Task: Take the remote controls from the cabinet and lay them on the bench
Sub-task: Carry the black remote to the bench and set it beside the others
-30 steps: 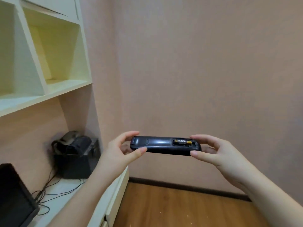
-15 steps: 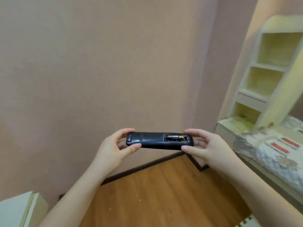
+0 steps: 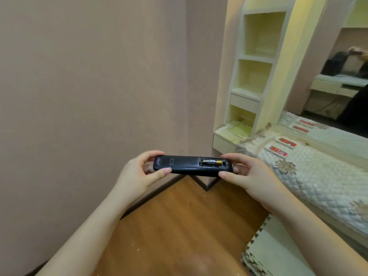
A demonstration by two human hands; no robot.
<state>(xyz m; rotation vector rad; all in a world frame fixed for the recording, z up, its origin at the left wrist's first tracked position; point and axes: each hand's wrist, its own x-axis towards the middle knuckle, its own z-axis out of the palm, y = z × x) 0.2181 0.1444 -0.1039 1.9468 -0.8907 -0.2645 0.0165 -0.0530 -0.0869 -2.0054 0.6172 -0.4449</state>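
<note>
A black remote control [image 3: 183, 166] is held level in front of me, back side up, its battery bay uncovered with one battery showing. My left hand [image 3: 139, 174] pinches its left end between thumb and fingers. My right hand [image 3: 245, 172] pinches its right end the same way. To the right lies the bench [image 3: 318, 186], covered with a quilted white cloth. Two white remotes with red panels, one [image 3: 277, 150] nearer and one [image 3: 286, 142] behind it, lie on the cloth near its far end.
A cream shelf unit [image 3: 256, 76] with open niches stands in the corner beyond the bench. A mirror [image 3: 342, 72] rises behind the bench. Plain pink walls stand ahead and left, with wooden floor [image 3: 179, 226] below. Foam puzzle mats [image 3: 264, 251] lie at lower right.
My view has swung right, away from the white cabinet and black boxes, to the corner with the bench and shelf unit. Both hands keep the same hold on the black remote.
</note>
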